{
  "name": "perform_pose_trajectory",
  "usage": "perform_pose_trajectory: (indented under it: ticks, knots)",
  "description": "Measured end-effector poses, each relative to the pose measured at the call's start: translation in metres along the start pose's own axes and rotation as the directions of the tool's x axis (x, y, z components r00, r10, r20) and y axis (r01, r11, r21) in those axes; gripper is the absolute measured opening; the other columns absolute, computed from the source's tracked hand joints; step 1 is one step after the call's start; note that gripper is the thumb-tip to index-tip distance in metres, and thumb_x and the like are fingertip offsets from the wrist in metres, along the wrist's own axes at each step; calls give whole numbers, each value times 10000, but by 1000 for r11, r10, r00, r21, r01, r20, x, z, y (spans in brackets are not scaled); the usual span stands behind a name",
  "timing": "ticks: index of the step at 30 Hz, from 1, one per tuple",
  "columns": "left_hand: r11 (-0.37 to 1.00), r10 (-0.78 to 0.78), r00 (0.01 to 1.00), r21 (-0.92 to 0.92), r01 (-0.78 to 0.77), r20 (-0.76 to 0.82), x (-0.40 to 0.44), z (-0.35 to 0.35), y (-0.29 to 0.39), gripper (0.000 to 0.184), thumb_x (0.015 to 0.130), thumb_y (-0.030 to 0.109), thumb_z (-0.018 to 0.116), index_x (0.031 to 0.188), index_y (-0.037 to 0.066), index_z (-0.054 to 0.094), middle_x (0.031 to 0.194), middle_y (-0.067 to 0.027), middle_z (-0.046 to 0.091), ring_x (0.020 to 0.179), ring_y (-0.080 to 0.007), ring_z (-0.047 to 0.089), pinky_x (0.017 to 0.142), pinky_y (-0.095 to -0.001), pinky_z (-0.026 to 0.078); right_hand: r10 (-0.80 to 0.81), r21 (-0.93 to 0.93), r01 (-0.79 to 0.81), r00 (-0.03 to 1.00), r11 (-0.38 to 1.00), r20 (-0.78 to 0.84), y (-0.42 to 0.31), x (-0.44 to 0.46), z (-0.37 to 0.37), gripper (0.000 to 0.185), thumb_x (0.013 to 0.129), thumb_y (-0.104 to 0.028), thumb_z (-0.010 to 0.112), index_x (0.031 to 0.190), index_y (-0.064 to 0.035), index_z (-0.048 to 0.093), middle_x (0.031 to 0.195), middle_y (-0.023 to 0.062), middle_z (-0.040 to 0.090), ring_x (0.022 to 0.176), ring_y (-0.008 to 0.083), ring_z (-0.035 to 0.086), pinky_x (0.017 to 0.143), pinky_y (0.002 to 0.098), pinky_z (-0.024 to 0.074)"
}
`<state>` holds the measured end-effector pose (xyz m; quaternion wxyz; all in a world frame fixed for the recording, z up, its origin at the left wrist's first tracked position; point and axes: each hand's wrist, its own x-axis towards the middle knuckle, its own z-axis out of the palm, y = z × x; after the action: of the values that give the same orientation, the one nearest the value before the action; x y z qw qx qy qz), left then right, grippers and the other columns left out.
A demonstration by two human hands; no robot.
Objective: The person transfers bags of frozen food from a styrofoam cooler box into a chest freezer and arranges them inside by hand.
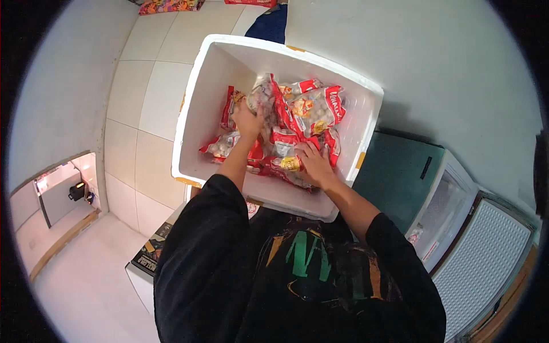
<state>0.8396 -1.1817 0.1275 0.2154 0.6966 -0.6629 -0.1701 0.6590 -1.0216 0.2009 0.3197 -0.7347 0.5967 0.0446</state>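
Note:
A white styrofoam box [186,134] in front of me holds several red and clear plastic bags of pale, round food pieces. My left hand [249,121] is inside, at the box's left half, with its fingers curled on a clear-sided food bag [263,96]. To the right and nearer me, my right hand [316,166] rests on a red food bag [290,164] with its fingers apart. Behind it lies a larger red and clear food bag [317,111]. The undersides of the bags are hidden in the pile.
A green-topped appliance [394,171] with a glass front stands right of the box. Farther right is a white textured panel [486,268]. A dark printed carton [151,251] sits at lower left. Beyond the box are tiles [166,86] and a dark blue cloth [269,26].

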Motion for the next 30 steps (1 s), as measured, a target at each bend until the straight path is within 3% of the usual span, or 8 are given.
perform_pose_trajectory:
  ticks: [8, 11, 13, 17, 21, 24, 27, 30]
  knots:
    - [936, 203, 953, -242, -256, -225, -29, -106, 23, 294, 736, 274, 634, 888, 33, 560, 751, -142, 551, 709, -288, 453, 674, -371, 381, 118, 294, -68, 981, 953, -155, -10, -30, -22, 795, 611, -271, 675, 1261, -41, 279, 1341, 195, 206, 1221, 330, 271, 962, 550, 223]
    - [866, 25, 998, -498, -48, -53, -36, -115, 13, 291, 760, 257, 624, 913, 16, 563, 800, -110, 581, 718, -228, 508, 656, -330, 408, 146, 566, -4, 967, 825, -206, -16, -19, -48, 910, 587, -316, 720, 1271, 9, 216, 1312, 235, 246, 1206, 336, 298, 989, 405, 262]
    - [514, -147, 972, -825, 233, 182, -54, -124, 22, 289, 783, 217, 607, 961, -4, 552, 890, -93, 592, 761, -175, 554, 668, -290, 438, 177, 822, 63, 964, 566, -196, -11, -9, -52, 950, 580, -340, 750, 1251, 64, 211, 1290, 222, 290, 1196, 298, 320, 983, 354, 274]
    - [78, -120, 859, -858, 507, 497, -74, -124, 30, 319, 784, 165, 598, 1025, -25, 511, 960, -99, 582, 832, -169, 571, 731, -284, 459, 2, 943, -78, 997, 324, 81, -2, 6, -75, 610, 663, -152, 703, 1153, 32, 390, 1040, 126, 542, 928, 185, 543, 815, 285, 433]
    - [-73, -47, 774, -775, 628, 632, -81, -105, 33, 355, 778, 181, 615, 1030, -37, 492, 976, -108, 573, 858, -178, 567, 731, -310, 472, 2, 886, -235, 967, 401, 255, 22, 17, -56, 545, 584, -154, 753, 1046, 5, 513, 926, 106, 595, 828, 177, 578, 729, 291, 465]
    - [192, -62, 746, -725, 661, 663, -92, -99, 42, 424, 750, 173, 653, 1065, -36, 460, 988, -112, 568, 876, -186, 565, 743, -329, 481, 220, 659, -306, 952, 687, 212, 6, 1, -79, 570, 550, -193, 771, 1027, 4, 530, 941, 113, 595, 832, 179, 579, 709, 298, 472]
    - [277, 30, 762, -738, 615, 646, -104, -112, 67, 518, 675, 92, 715, 1100, -10, 436, 999, -105, 565, 893, -194, 563, 752, -328, 485, 341, 929, -118, 940, 351, -9, 16, 19, -44, 705, 472, -247, 792, 1041, 56, 508, 953, 137, 587, 848, 208, 579, 744, 288, 459]
    - [359, 104, 769, -745, 562, 631, -105, -97, 66, 563, 620, 13, 735, 1099, 12, 440, 996, -92, 566, 888, -193, 562, 759, -324, 477, 311, 878, -119, 950, 464, -35, 9, 13, -55, 687, 477, -318, 778, 1017, 28, 531, 950, 155, 592, 852, 229, 587, 746, 305, 461]
